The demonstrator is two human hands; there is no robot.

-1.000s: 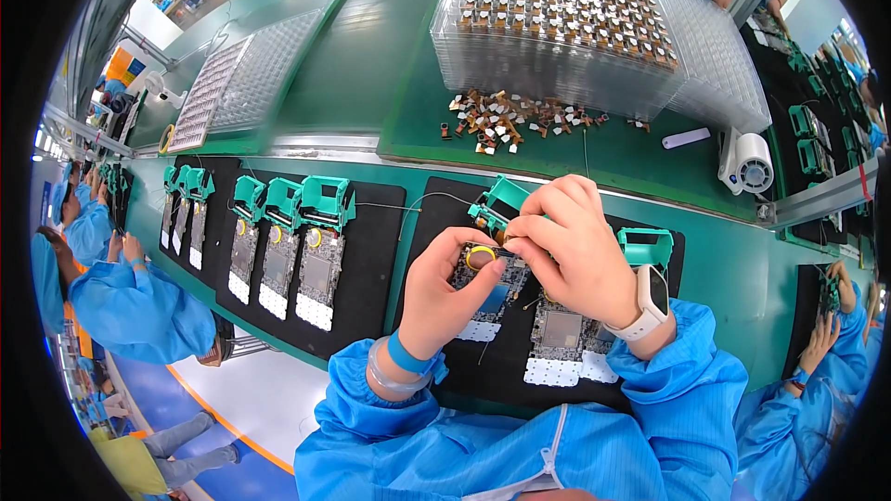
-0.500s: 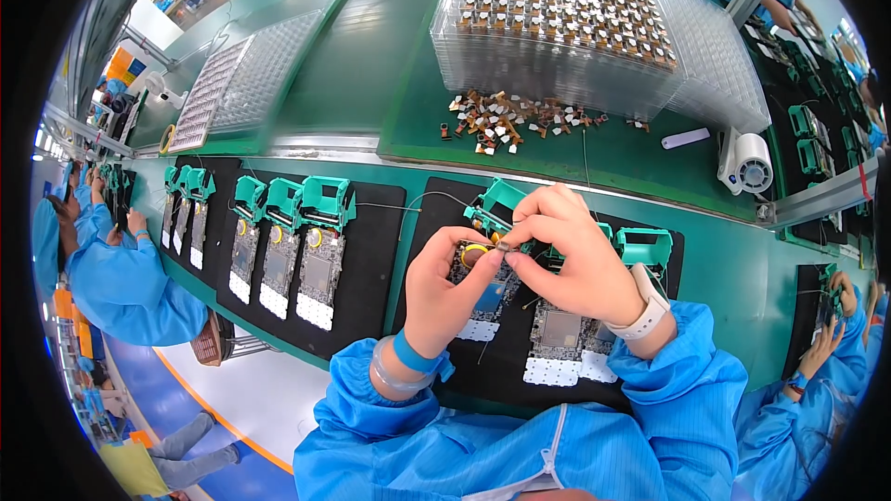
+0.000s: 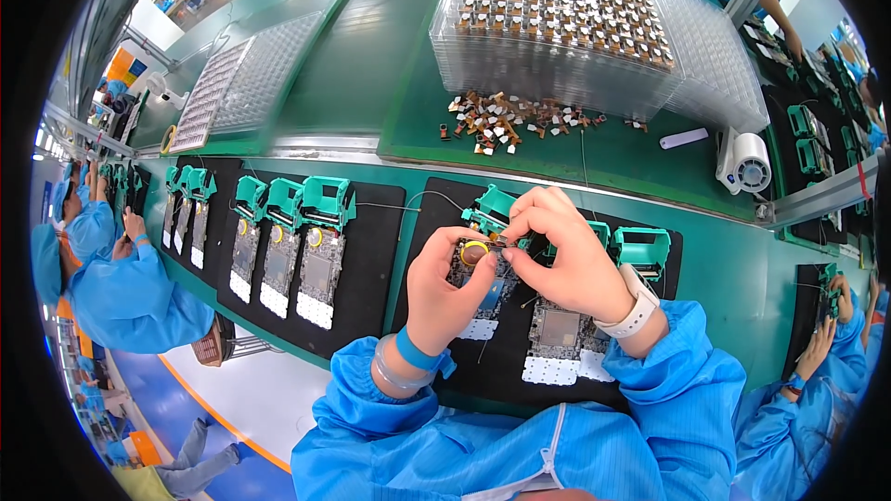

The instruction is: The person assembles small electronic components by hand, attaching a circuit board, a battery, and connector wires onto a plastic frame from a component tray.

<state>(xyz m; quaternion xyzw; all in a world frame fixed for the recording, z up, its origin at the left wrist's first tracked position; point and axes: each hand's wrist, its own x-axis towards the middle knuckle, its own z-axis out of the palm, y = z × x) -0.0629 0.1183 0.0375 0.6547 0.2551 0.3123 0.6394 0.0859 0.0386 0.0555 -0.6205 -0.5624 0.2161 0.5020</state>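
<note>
In front of me a circuit board with a yellow-ringed round part lies on a black mat, joined at its far end to a green plastic holder. My left hand curls round the board's upper left, thumb and forefinger closed near the ringed part. From the right, my right hand pinches a small brown part close above the board's upper end. The fingertips hide most of that part. More boards with white dotted strips lie below my right hand.
Further boards with green holders line the left black mat. Beyond, stacked clear trays hold many small parts, with a loose pile of brown-and-white pieces before them. A small white fan stands right. Co-workers in blue sit both sides.
My fingertips have drawn slightly apart, and the right hand has shifted a little. More of the yellow-ringed part shows. The green holder sits at a slightly different tilt.
</note>
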